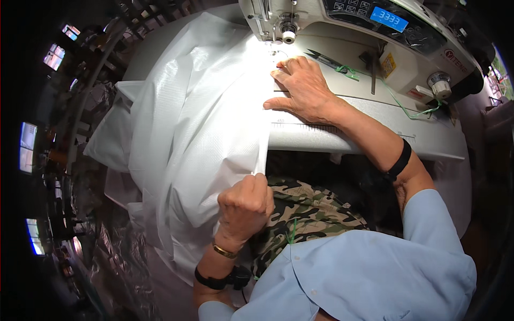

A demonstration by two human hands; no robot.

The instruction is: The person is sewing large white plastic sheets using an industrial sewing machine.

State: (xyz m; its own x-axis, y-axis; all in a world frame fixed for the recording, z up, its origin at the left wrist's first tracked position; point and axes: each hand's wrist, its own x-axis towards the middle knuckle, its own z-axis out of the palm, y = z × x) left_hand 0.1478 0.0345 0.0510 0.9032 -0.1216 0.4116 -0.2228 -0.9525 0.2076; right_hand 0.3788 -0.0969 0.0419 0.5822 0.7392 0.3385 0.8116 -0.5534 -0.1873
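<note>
A large sheet of white woven fabric [182, 107] drapes over the left of the sewing table and hangs down in folds. My left hand [245, 206] is closed in a fist on its folded edge, below the table's front rim, and the edge runs taut up from there. My right hand [300, 88] lies palm down near the needle area, fingers stretched toward the presser foot [273, 52], thumb pointing left at the fabric's edge. Above it stands the white sewing machine [300, 16], its lamp brightly lighting the cloth by the needle.
Thread snips [321, 58] lie on the table right of the needle, near a tangle of green thread [348, 73]. A metal lever [373, 75] hangs by the machine body. A ruler scale [308, 127] runs along the table's front edge. Crumpled clear plastic [120, 267] lies at lower left.
</note>
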